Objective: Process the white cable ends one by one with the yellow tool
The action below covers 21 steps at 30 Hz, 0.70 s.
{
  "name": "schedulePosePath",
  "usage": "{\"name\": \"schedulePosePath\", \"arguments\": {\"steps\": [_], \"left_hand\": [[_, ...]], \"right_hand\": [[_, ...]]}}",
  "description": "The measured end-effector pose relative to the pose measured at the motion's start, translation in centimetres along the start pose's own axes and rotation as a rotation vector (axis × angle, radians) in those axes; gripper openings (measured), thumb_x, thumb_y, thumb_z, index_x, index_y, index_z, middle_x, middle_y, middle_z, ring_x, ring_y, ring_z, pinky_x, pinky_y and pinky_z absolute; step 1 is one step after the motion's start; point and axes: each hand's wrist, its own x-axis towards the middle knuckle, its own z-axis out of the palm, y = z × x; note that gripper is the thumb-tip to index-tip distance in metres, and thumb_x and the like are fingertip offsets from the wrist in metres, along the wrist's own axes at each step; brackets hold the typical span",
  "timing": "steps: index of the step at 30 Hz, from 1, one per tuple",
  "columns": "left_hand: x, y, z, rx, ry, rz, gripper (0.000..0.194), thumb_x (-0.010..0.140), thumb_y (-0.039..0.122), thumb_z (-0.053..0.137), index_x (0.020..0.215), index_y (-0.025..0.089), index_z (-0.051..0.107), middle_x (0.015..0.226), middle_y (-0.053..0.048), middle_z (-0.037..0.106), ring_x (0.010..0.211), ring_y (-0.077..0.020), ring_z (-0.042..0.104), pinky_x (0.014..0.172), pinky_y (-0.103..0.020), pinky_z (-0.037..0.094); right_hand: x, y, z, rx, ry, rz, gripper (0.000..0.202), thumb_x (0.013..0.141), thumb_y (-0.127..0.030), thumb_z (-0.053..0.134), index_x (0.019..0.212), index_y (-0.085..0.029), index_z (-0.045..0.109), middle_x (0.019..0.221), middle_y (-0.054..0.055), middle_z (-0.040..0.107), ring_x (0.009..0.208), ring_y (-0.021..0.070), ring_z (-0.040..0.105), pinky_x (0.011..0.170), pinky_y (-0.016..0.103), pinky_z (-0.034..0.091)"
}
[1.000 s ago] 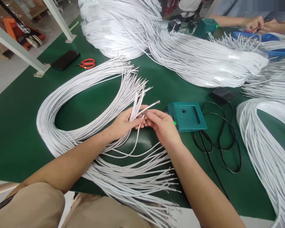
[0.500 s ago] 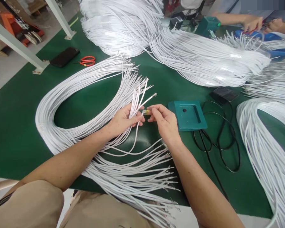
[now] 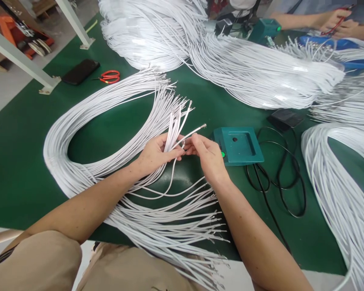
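Fine fingertip work, mid-frame

Left of centre, the left hand [image 3: 156, 155] grasps white cables [image 3: 172, 130]; at centre, the right hand [image 3: 211, 157] works near one cable end [image 3: 183, 143], its grip unclear. Likely a single-end step; next calls for steadiness.

Open tabletop [image 3: 109, 133] inside wire loop [image 3: 56, 147], teal box [image 3: 241, 144] and black cord [image 3: 305, 194] blocking rightward

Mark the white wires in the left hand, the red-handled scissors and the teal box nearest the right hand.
White wires [image 3: 171, 135]: head view, on the raised strands.
Red-handled scissors [image 3: 108, 77]: head view, on the handles.
Teal box [image 3: 242, 149]: head view, on the recess floor.
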Motion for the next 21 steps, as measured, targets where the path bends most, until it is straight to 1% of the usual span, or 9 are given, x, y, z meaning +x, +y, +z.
{"name": "schedulePosePath", "arguments": {"steps": [3, 7, 12, 15, 18, 21], "left_hand": [[0.0, 0.1, 0.0, 0.023, 0.006, 0.004, 0.038, 0.070, 0.025, 0.075, 0.106, 0.015, 0.064, 0.075, 0.000, 0.068, 0.063, -0.0117, 0.065, 0.068, -0.027, 0.056], [0.0, 0.1, -0.3, 0.083, -0.019, 0.021, 0.039, 0.070, 0.028, 0.075, 0.106, 0.016, 0.065, 0.073, 0.000, 0.068, 0.064, -0.0129, 0.066, 0.068, -0.027, 0.054], [0.0, 0.2, -0.3, 0.148, -0.033, 0.042, 0.040, 0.070, 0.029, 0.076, 0.107, 0.018, 0.066, 0.068, 0.003, 0.065, 0.064, -0.0116, 0.065, 0.071, -0.026, 0.052], [-0.1, 0.1, -0.3, 0.107, -0.047, -0.002, 0.041, 0.071, 0.029, 0.075, 0.109, 0.018, 0.066, 0.068, 0.003, 0.063, 0.062, -0.0105, 0.062, 0.063, -0.023, 0.050], [0.0, -0.1, -0.2, 0.028, -0.048, -0.081, 0.044, 0.072, 0.031, 0.075, 0.112, 0.018, 0.065, 0.069, 0.002, 0.062, 0.060, -0.0096, 0.060, 0.048, -0.018, 0.041], [0.3, -0.1, -0.4, -0.073, -0.018, -0.126, 0.045, 0.070, 0.031, 0.076, 0.111, 0.018, 0.066, 0.071, 0.001, 0.061, 0.059, -0.0086, 0.059, 0.040, -0.015, 0.028]], "right_hand": [[-0.2, -0.5, 0.2, -0.036, 0.009, -0.023, 0.036, 0.084, -0.051, 0.057, 0.072, -0.018, 0.066, 0.072, 0.002, 0.064, 0.067, 0.0130, 0.057, 0.067, 0.026, 0.047], [-0.3, -0.7, 0.4, -0.074, 0.043, -0.051, 0.023, 0.077, -0.038, 0.067, 0.068, -0.017, 0.064, 0.070, 0.000, 0.064, 0.066, 0.0128, 0.057, 0.066, 0.025, 0.047], [-0.2, 0.0, 0.4, -0.204, 0.102, -0.103, 0.012, 0.076, -0.025, 0.061, 0.067, -0.017, 0.065, 0.068, 0.000, 0.063, 0.064, 0.0126, 0.056, 0.063, 0.025, 0.045], [-0.2, 0.3, 0.3, -0.308, 0.115, -0.174, 0.011, 0.077, -0.024, 0.057, 0.070, -0.018, 0.064, 0.069, 0.000, 0.063, 0.063, 0.0124, 0.055, 0.060, 0.025, 0.044], [-0.3, 0.3, 0.1, -0.413, 0.128, -0.239, 0.011, 0.077, -0.023, 0.055, 0.069, -0.019, 0.062, 0.070, 0.000, 0.062, 0.064, 0.0125, 0.055, 0.061, 0.025, 0.044], [-0.3, 0.1, -0.2, -0.481, 0.096, -0.189, 0.009, 0.073, -0.020, 0.056, 0.065, -0.019, 0.060, 0.069, 0.000, 0.062, 0.063, 0.0132, 0.056, 0.062, 0.027, 0.045]]}}
